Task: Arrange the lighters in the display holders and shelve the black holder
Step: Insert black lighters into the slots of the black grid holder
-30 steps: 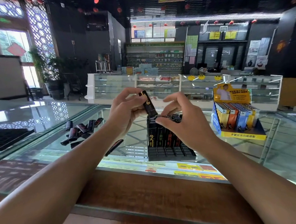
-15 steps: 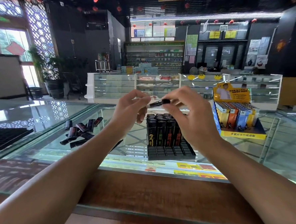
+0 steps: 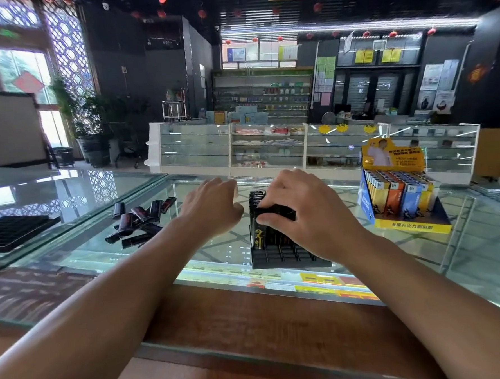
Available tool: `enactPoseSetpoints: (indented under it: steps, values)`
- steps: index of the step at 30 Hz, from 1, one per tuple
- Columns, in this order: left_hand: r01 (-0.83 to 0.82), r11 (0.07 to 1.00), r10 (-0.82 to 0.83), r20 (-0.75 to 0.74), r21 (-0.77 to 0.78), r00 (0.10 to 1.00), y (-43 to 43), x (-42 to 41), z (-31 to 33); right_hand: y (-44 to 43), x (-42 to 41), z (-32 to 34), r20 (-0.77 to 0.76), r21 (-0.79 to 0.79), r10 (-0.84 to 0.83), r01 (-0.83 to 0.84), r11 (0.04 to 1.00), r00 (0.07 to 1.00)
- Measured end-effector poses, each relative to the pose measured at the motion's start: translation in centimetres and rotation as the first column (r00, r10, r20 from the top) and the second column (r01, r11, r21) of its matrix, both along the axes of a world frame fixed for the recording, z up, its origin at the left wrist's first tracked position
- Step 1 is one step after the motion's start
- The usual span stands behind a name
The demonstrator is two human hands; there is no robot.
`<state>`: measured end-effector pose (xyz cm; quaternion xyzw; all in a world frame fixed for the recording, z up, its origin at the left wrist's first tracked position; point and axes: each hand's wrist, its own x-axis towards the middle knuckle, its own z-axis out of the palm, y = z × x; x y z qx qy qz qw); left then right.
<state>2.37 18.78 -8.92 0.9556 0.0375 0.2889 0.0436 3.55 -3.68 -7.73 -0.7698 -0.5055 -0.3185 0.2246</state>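
Observation:
A black slotted holder (image 3: 288, 258) stands on the glass counter, with several black lighters upright in its back rows. My right hand (image 3: 305, 212) pinches a black lighter (image 3: 276, 209) lying sideways over the tops of those lighters. My left hand (image 3: 211, 205) hovers just left of the holder, fingers relaxed and holding nothing. A loose pile of black lighters (image 3: 139, 222) lies on the glass further left. The holder's front slots are empty.
A yellow and blue display box (image 3: 401, 197) full of coloured lighters stands to the right. A second black tray (image 3: 11, 231) lies at the far left on another glass counter. A wooden ledge (image 3: 265, 320) runs along the near edge.
The lighter passed from my left hand to my right. Both hands dropped lower; the right brought the lighter down onto the holder's rows, and the left let go and opened.

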Motion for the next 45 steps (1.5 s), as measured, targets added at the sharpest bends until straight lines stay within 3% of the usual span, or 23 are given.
enactPoseSetpoints:
  steps: [8,13,20,33,40,45]
  values:
    - [-0.036,0.997,0.034,0.028,0.068,0.999,-0.3,0.2,-0.5,0.2,-0.2,0.2,0.304,-0.094,-0.093,0.127,0.987,0.948]
    - [-0.071,0.992,0.073,-0.016,0.103,0.997,-1.2,-0.5,0.2,0.4,-0.5,0.2,0.207,-0.098,-0.088,0.111,0.989,0.974]
    - [-0.132,0.984,0.141,-0.075,0.119,0.987,0.1,-4.6,2.0,2.9,-2.2,2.1,0.034,-0.185,-0.287,0.288,0.94,0.957]
    - [-0.472,0.881,0.453,-0.319,0.018,0.833,15.6,-9.6,2.7,13.4,-5.3,2.0,-0.191,-0.115,-0.147,0.127,0.985,0.971]
    - [-0.395,0.906,0.29,-0.457,-0.152,0.841,17.8,-6.4,1.3,14.7,-4.2,-0.2,-0.262,-0.159,-0.136,0.096,0.983,0.955]
    - [-0.395,0.887,0.287,-0.385,-0.238,0.877,17.6,-5.9,1.0,15.2,-4.0,-1.3,-0.284,-0.205,-0.149,0.092,0.974,0.947]
